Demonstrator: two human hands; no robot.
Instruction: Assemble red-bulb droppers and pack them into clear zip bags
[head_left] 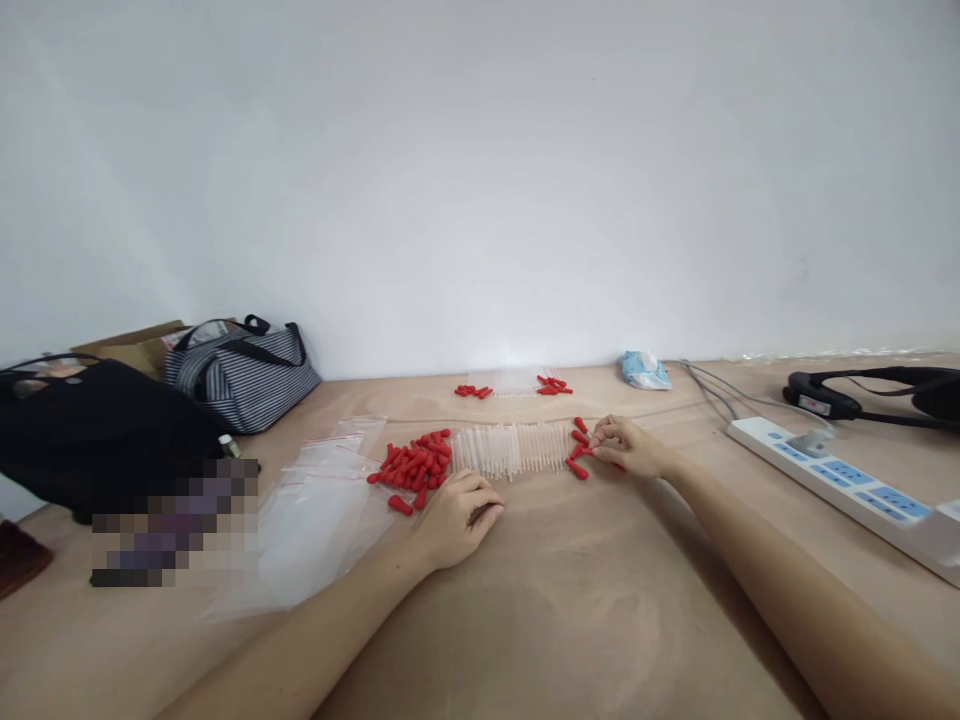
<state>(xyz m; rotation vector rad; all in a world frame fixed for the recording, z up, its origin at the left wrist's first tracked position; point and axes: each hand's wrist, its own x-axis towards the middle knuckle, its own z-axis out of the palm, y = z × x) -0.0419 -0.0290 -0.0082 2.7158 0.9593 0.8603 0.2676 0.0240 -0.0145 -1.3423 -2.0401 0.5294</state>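
A small red bulb (pixel 583 451) is lying by the right end of the clear tubes (pixel 514 449), and your right hand (pixel 628 449) seems to be pinching it between thumb and finger. A few loose red bulbs (pixel 577 468) are sitting just beside it. You look to be handling one bulb at a time here, so the next move is calling for a light, steady pinch that is not bumping the tubes. Your left hand (pixel 460 515) is resting near the tubes, fingers loosely bent; their undersides are hiding, so I can't tell if they are holding anything. A big red heap (pixel 415 464) is sitting just behind that hand, and flat clear bags (pixel 304 520) are lying farther left.
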